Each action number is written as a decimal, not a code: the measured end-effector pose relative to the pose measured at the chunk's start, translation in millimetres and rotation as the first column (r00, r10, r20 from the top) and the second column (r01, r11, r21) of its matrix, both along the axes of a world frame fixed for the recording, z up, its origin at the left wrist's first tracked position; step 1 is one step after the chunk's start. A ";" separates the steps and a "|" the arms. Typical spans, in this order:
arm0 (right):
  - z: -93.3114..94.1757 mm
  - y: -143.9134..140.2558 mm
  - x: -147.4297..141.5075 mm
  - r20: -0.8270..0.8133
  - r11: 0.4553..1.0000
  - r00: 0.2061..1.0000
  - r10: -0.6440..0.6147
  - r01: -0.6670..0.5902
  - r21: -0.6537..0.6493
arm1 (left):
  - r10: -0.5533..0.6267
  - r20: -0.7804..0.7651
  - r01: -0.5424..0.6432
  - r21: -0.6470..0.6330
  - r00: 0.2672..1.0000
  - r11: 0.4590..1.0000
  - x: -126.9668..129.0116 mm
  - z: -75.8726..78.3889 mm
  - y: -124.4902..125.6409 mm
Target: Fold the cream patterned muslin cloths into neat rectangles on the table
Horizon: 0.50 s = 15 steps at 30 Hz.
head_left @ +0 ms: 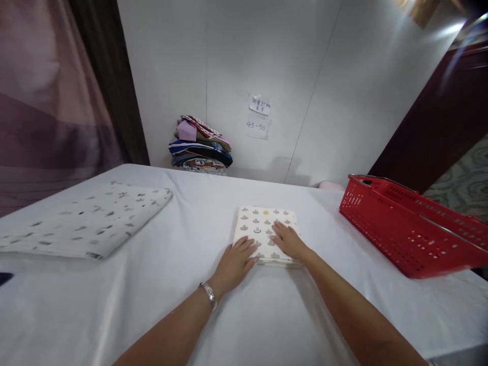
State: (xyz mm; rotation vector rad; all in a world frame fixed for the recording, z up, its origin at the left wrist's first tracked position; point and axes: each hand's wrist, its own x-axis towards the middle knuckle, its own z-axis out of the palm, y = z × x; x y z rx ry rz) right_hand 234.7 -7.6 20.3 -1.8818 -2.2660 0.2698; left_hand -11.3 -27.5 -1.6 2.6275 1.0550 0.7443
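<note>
The wall (282, 56) behind is pale and panelled. Before you extends the table (190, 218), dressed in a white, lightly creased cover. The red basket (375, 229), perforated and fitted with metal handles, stands toward the right side of the table. The spread cloth (87, 216), white with scattered grey and dark marks, lies flat on your left. Beyond the far edge, against the wall, rises the fabric stack (201, 147), in lilac, blue, black and patterned layers.

The folded cloth (263, 221) lies directly before you on the table, between the spread cloth and the basket. It forms a compact, nearly rectangular pad: off-white, with rows of small grey motifs, 1 yellow motif near the far edge and 1 outlined motif nearer the middle. Layered folds show along its near edge.

Your 2 forearms converge on it from below. Your left hand (234, 262) rests palm down at its near left corner, fingers extended and slightly apart. Your right hand (292, 243) lies across its right side, fingers pointing inward, slightly spread and pressing flat on the fabric.

On the wall hang 2 paper labels (258, 129), the lower reading 45-50. A silvery bracelet (208, 295) encircles your left wrist.
</note>
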 end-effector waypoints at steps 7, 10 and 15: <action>1.8 -22.4 36.9 -0.002 0.959 0.961 -0.277 0.277 0.060 | -0.032 -0.019 0.032 -0.002 0.999 0.999 -3.4 -3.7 3.1; -6.0 -50.0 30.7 -0.024 0.966 0.986 -0.167 0.169 0.198 | -0.044 -0.020 0.044 0.012 0.999 0.999 -4.0 -6.9 6.0; -20.0 -85.6 16.2 0.056 0.956 0.990 0.133 -0.143 0.258 | -0.012 -0.014 0.013 0.039 1.000 0.999 -2.6 -4.6 7.2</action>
